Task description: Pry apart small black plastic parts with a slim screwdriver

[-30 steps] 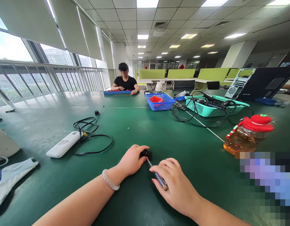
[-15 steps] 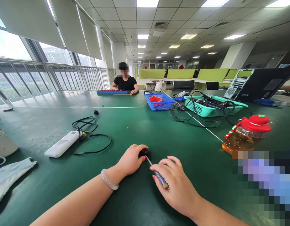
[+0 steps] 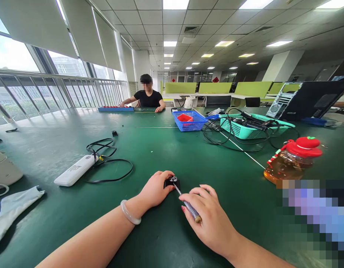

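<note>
A single head-worn view looks forward and down over the nearby left hand (image 3: pixel 155 189) and right hand (image 3: pixel 209 214), along the green tabletop (image 3: pixel 157 143), towards a distant seated person (image 3: pixel 149 99) and lime-green partitions (image 3: pixel 215 87).

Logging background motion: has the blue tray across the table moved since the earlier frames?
Yes, the blue tray has shifted toward the view's left, farther from the blue basket.

The block (image 3: pixel 173 181) is small and black with shiny silver bits on top, down on the green table (image 3: pixel 157 149). The screwdriver (image 3: pixel 192 211) has a skinny metal shaft, greyish handle and brassy end, slanted with its tip right at the block.
</note>
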Available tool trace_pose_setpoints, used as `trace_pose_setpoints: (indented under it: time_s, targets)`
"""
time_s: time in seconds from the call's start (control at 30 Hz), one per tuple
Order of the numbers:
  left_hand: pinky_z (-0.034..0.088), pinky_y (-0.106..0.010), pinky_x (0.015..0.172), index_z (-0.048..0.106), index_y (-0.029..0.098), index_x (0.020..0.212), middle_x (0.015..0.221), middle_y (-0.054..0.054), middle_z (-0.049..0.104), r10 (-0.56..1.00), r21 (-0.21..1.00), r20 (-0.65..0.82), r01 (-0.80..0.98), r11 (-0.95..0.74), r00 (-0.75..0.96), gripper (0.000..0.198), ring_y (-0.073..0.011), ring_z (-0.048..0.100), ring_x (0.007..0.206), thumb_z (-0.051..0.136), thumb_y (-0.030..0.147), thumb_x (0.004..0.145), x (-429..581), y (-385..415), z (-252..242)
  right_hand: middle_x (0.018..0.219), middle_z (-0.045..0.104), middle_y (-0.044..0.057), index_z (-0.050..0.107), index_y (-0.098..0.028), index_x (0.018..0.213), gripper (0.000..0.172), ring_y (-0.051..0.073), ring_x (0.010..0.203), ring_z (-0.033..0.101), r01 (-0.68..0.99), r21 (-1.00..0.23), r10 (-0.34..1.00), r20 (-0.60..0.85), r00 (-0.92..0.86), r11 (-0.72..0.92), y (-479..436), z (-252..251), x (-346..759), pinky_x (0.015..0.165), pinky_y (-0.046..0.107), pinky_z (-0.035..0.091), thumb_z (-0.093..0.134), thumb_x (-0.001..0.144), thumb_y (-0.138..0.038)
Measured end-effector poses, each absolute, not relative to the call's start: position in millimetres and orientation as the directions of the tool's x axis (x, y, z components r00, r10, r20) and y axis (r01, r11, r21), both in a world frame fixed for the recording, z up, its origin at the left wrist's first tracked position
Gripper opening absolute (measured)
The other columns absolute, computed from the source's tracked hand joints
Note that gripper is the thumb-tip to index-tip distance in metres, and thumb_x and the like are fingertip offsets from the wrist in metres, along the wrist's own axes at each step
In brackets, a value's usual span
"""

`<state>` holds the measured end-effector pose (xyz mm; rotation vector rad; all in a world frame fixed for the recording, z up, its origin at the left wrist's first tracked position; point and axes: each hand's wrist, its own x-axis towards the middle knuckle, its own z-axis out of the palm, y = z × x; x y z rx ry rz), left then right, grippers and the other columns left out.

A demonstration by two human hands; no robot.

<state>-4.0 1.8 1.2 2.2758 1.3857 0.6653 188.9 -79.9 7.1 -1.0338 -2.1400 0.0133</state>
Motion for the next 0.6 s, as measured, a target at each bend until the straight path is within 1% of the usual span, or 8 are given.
trace_pose_setpoints:
  time_s: [0.33,0.5,0.6]
  targets:
    - [0.048,-0.038,0.097,0.058,0.023,0.122,0.110,-0.006,0.068,0.908,0.546,0.173,0.730,-0.411,0.382,0.040,-0.0234,0.059,0.107,0.063,0.023,0.082,-5.0,2.3,-2.4,0.086,0.069,0.003,0.061,-0.023,0.103,0.018,0.019,0.083,0.061,0.690,-0.331,0.689,0.644,-0.334,0.644,-75.8,7.1,190.9,0.097,0.045,0.036,0.050,0.091,-0.015]
    - [0.047,-0.040,0.099,0.059,0.022,0.121,0.114,-0.007,0.067,0.899,0.510,0.178,0.744,-0.432,0.401,0.036,-0.0242,0.059,0.111,0.061,0.025,0.085,-4.4,2.2,-3.4,0.084,0.069,0.003,0.061,-0.023,0.105,0.019,0.019,0.080,0.062,0.703,-0.334,0.693,0.651,-0.310,0.628,-70.9,4.9,193.0,0.095,0.045,0.039,0.049,0.093,-0.017]
    - [0.046,-0.039,0.100,0.060,0.021,0.119,0.115,-0.008,0.067,0.895,0.501,0.177,0.745,-0.441,0.410,0.034,-0.0242,0.058,0.112,0.060,0.025,0.086,-4.4,2.0,-3.6,0.085,0.070,0.003,0.061,-0.023,0.106,0.019,0.020,0.081,0.064,0.704,-0.341,0.700,0.644,-0.307,0.623,-67.9,4.5,194.4,0.092,0.044,0.042,0.049,0.093,-0.017]
